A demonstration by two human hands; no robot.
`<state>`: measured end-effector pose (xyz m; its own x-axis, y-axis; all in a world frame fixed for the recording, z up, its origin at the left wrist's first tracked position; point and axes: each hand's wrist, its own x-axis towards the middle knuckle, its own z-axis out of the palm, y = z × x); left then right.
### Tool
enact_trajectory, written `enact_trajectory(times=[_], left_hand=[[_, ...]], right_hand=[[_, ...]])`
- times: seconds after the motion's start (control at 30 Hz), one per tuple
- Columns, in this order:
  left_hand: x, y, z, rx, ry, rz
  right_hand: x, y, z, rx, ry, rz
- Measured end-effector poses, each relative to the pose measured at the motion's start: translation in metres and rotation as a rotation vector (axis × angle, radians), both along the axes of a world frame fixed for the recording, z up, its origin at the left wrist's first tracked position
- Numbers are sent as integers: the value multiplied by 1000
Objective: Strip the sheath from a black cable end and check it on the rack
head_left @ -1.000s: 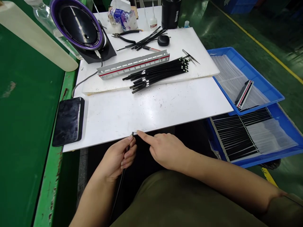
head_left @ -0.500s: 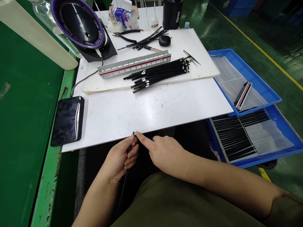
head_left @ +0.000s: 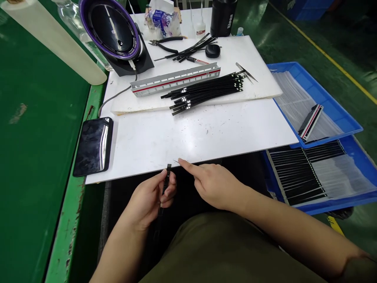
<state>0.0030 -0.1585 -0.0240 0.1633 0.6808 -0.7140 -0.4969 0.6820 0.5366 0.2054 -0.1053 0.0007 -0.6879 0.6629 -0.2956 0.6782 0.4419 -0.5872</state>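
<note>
Drawn off toward two o'clock since half a second ago, my right hand [head_left: 216, 184] now leaves a gap beside the black strip [head_left: 169, 168], and more of that strip's end shows. My left hand [head_left: 151, 196] pinches it between thumb and fingers, its tip poking out at one o'clock by the near edge of the white board [head_left: 194, 133]; whether the two touch, I can't tell. Toward six o'clock, the strip's tail fades into the dark. My right fingers curl round a thin pointed tool [head_left: 176, 161], index outstretched; only its tip shows, at ten o'clock, the rest hidden by my hand. Beyond, at one o'clock, the bundled strips [head_left: 210, 90] lie too thickly to count. At twelve, the black cup [head_left: 223, 17] is cut off by my view's top edge. Near two o'clock, the upper blue tray [head_left: 332, 106] covers part of the lower blue tray [head_left: 341, 202].
</note>
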Motion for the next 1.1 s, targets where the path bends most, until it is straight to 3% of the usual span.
enact_trajectory(times=[0.57,1.1], left_hand=[[3,5,0,38,239,-141],[4,5,2,36,300,-155]], right_hand=[[2,14,2,37,-16,102],[-2,13,3,112,-130,145]])
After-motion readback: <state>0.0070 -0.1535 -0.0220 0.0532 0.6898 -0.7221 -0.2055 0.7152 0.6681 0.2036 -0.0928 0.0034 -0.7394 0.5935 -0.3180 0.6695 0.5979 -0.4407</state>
